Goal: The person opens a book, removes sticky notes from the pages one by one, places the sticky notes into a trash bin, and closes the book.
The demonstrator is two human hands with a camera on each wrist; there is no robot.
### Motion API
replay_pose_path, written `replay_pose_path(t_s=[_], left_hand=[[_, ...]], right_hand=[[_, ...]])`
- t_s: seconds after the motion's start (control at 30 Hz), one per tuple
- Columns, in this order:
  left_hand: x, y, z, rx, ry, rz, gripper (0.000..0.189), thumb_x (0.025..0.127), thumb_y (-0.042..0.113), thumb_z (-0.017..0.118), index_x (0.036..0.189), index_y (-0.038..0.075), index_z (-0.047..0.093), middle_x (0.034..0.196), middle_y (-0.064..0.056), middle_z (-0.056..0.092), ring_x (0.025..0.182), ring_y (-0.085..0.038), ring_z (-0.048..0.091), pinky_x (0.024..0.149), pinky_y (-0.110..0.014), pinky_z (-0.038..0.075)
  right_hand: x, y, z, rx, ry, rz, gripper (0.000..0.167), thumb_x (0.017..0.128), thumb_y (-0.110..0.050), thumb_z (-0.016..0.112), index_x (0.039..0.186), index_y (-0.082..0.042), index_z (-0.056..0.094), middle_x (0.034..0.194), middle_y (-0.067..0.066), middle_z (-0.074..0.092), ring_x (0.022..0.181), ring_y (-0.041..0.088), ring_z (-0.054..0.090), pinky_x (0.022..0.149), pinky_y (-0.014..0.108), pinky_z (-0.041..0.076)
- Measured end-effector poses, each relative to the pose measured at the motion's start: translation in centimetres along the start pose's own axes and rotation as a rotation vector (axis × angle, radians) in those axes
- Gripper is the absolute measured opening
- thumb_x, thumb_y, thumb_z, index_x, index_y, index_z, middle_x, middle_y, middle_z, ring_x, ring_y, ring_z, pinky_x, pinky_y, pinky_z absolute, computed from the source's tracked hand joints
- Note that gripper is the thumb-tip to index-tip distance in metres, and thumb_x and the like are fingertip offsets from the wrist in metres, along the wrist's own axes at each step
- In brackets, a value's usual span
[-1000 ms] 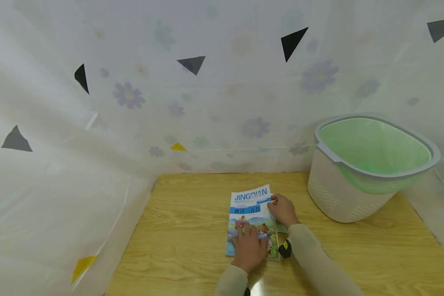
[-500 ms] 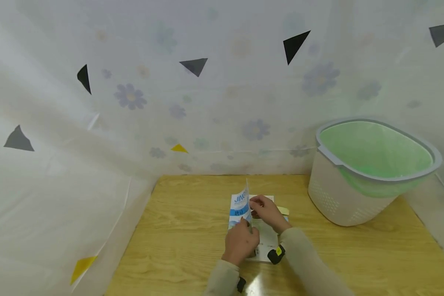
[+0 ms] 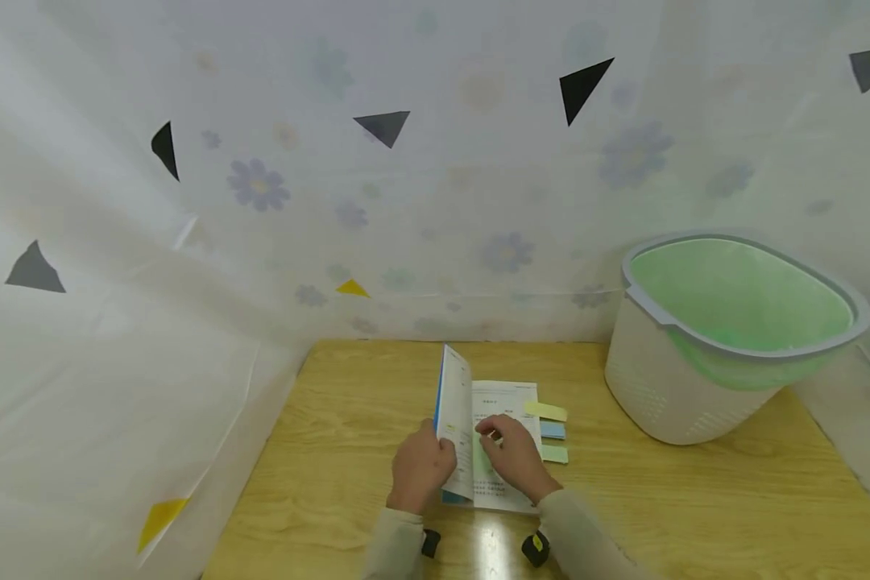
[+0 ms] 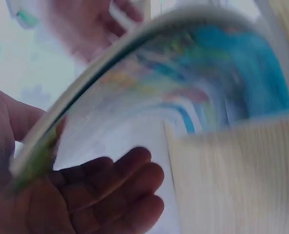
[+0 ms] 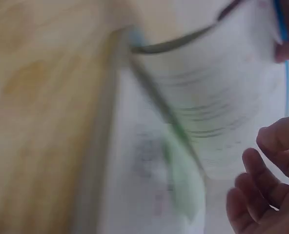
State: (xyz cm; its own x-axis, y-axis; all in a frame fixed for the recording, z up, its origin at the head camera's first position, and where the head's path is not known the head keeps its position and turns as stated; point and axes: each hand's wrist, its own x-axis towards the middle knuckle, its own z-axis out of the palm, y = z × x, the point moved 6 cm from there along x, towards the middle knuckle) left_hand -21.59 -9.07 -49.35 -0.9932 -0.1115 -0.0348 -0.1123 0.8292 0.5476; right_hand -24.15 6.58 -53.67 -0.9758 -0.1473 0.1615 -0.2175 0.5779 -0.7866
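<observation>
An open book (image 3: 503, 395) lies on the wooden table, its left pages and cover lifted up. My left hand (image 3: 422, 469) grips that raised part, thumb on the page side and fingers behind; in the left wrist view the colourful cover (image 4: 208, 83) bends over my fingers (image 4: 130, 190). Over the right page, my right hand (image 3: 513, 457) hovers with loosely bent fingers and nothing visible between them. A pale green sticky note (image 5: 183, 180) lies on the page near the fold. Yellow (image 3: 547, 412), blue (image 3: 553, 430) and green (image 3: 555, 454) paper strips stick out from the right edge.
A beige basket (image 3: 685, 395) with a grey rim and green inside stands at the table's back right. Behind the wooden table (image 3: 333, 451) hangs a white flowered sheet (image 3: 435, 201), which also runs along the left side.
The book went from closed to open. My left hand moved left with the cover and lifted pages. My right hand moved inward and down over the right page, leaving the paper strips exposed.
</observation>
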Motion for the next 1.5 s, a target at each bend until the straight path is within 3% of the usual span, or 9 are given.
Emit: replay_pose_path(t_s=[0.17, 0.27, 0.33, 0.43, 0.5, 0.77, 1.0, 1.3, 1.5], left_hand=[[0.5, -1.4, -0.6, 0.163, 0.137, -0.001, 0.049, 0.089, 0.012, 0.061, 0.133, -0.006, 0.049, 0.125, -0.026, 0.057, 0.092, -0.038, 0.064, 0.074, -0.052, 0.053], [0.1, -1.1, -0.1, 0.332, 0.209, 0.091, 0.073, 0.080, 0.010, 0.078, 0.144, 0.001, 0.043, 0.153, -0.025, 0.036, 0.127, -0.044, 0.051, 0.100, -0.065, 0.043], [-0.5, -0.4, 0.8, 0.453, 0.227, 0.212, 0.077, 0.073, 0.011, 0.084, 0.142, 0.006, 0.049, 0.155, -0.021, 0.037, 0.139, -0.043, 0.041, 0.108, -0.067, 0.034], [-2.0, 0.6, 2.9, 0.569, 0.181, 0.407, 0.065, 0.072, 0.016, 0.084, 0.131, 0.010, 0.058, 0.142, -0.012, 0.054, 0.138, -0.036, 0.044, 0.109, -0.060, 0.038], [-2.6, 0.8, 4.1, 0.579, 0.135, 0.456, 0.058, 0.076, 0.018, 0.079, 0.129, 0.010, 0.058, 0.134, -0.009, 0.059, 0.131, -0.032, 0.050, 0.106, -0.055, 0.042], [-2.4, -0.8, 5.7, 0.526, 0.065, 0.284, 0.064, 0.085, 0.036, 0.073, 0.139, 0.010, 0.052, 0.134, -0.007, 0.055, 0.129, -0.032, 0.049, 0.103, -0.056, 0.044], [-2.4, -2.0, 6.9, 0.489, 0.022, 0.197, 0.072, 0.079, 0.037, 0.078, 0.141, 0.011, 0.051, 0.144, -0.012, 0.049, 0.136, -0.039, 0.044, 0.094, -0.058, 0.049], [-1.8, -2.8, 7.5, 0.466, 0.005, 0.173, 0.085, 0.080, 0.041, 0.078, 0.151, 0.014, 0.040, 0.157, -0.012, 0.038, 0.139, -0.038, 0.044, 0.090, -0.058, 0.051], [-1.4, -2.5, 7.6, 0.525, 0.025, 0.182, 0.087, 0.078, 0.045, 0.078, 0.147, 0.003, 0.044, 0.154, -0.017, 0.041, 0.140, -0.040, 0.041, 0.108, -0.057, 0.040]], right_hand=[[-1.9, -0.2, 2.3, -0.288, 0.035, -0.155, 0.014, 0.085, -0.017, 0.076, 0.099, -0.016, 0.072, 0.098, -0.001, 0.067, 0.090, 0.014, 0.054, 0.078, 0.035, 0.049], [-2.4, -0.5, 3.2, -0.346, 0.016, -0.205, 0.023, 0.084, -0.026, 0.078, 0.105, -0.018, 0.072, 0.101, -0.002, 0.066, 0.090, 0.013, 0.052, 0.077, 0.034, 0.049], [-2.6, -0.9, 3.5, -0.369, 0.012, -0.250, 0.028, 0.085, -0.029, 0.077, 0.110, -0.017, 0.072, 0.102, -0.001, 0.067, 0.091, 0.014, 0.054, 0.077, 0.035, 0.050], [-2.8, -1.2, 3.6, -0.441, 0.020, -0.321, 0.029, 0.087, -0.026, 0.074, 0.114, -0.015, 0.072, 0.104, 0.001, 0.069, 0.092, 0.017, 0.057, 0.078, 0.036, 0.051], [-2.7, -1.3, 3.6, -0.474, 0.030, -0.364, 0.028, 0.088, -0.023, 0.073, 0.115, -0.014, 0.073, 0.106, 0.001, 0.070, 0.094, 0.018, 0.058, 0.081, 0.037, 0.052], [-2.8, 0.5, 2.7, -0.502, 0.153, -0.340, 0.021, 0.078, -0.013, 0.078, 0.098, -0.019, 0.074, 0.097, -0.001, 0.066, 0.088, 0.017, 0.056, 0.073, 0.036, 0.049], [-3.1, 2.4, 2.5, -0.550, 0.120, -0.214, 0.038, 0.072, -0.017, 0.079, 0.110, -0.015, 0.071, 0.116, 0.008, 0.064, 0.104, 0.028, 0.056, 0.079, 0.043, 0.049], [-2.8, 2.8, 2.2, -0.544, 0.089, -0.130, 0.045, 0.075, -0.021, 0.082, 0.116, -0.011, 0.068, 0.129, 0.014, 0.059, 0.121, 0.036, 0.051, 0.089, 0.056, 0.047], [-2.9, 2.7, 2.1, -0.553, 0.076, -0.083, 0.050, 0.076, -0.025, 0.082, 0.121, -0.009, 0.066, 0.132, 0.015, 0.058, 0.124, 0.036, 0.049, 0.091, 0.059, 0.046]])
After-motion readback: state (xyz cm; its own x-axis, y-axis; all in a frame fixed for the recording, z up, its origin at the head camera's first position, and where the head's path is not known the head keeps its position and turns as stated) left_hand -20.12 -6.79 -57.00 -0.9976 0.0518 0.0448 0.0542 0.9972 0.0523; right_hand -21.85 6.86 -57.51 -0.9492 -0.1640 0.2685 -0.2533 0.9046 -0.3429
